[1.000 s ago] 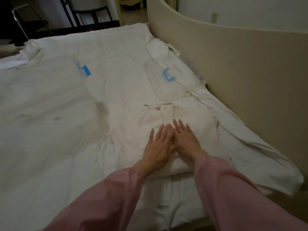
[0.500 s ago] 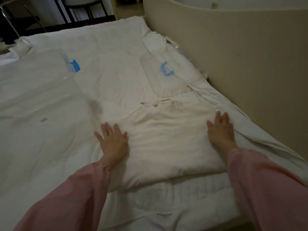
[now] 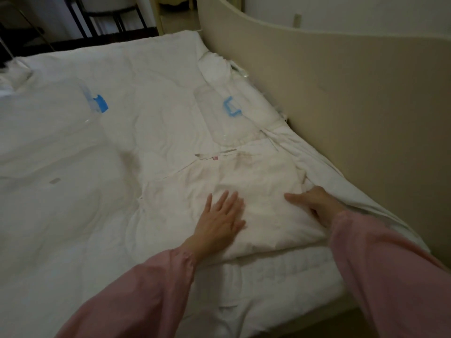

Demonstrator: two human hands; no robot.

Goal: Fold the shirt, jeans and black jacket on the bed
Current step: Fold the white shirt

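Two hands on the white shirt (image 3: 263,181), which lies flat at the near right of the bed (image 3: 97,215), just beside the beige panel (image 3: 341,118). My left hand (image 3: 220,215) lies flat, fingers straight and spread, pressing the shirt's middle, I judge to pin the cloth. My right hand (image 3: 314,203) pinches the shirt's right edge, thumb on top, fingers tucked under, wrist low, likely set to fold it leftward.

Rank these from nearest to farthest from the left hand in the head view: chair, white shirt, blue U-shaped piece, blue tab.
1. white shirt: directly under the left hand, touching.
2. blue U-shaped piece: straight ahead, past the shirt.
3. blue tab: ahead and well to the left.
4. chair: farthest, top left in the dark background.
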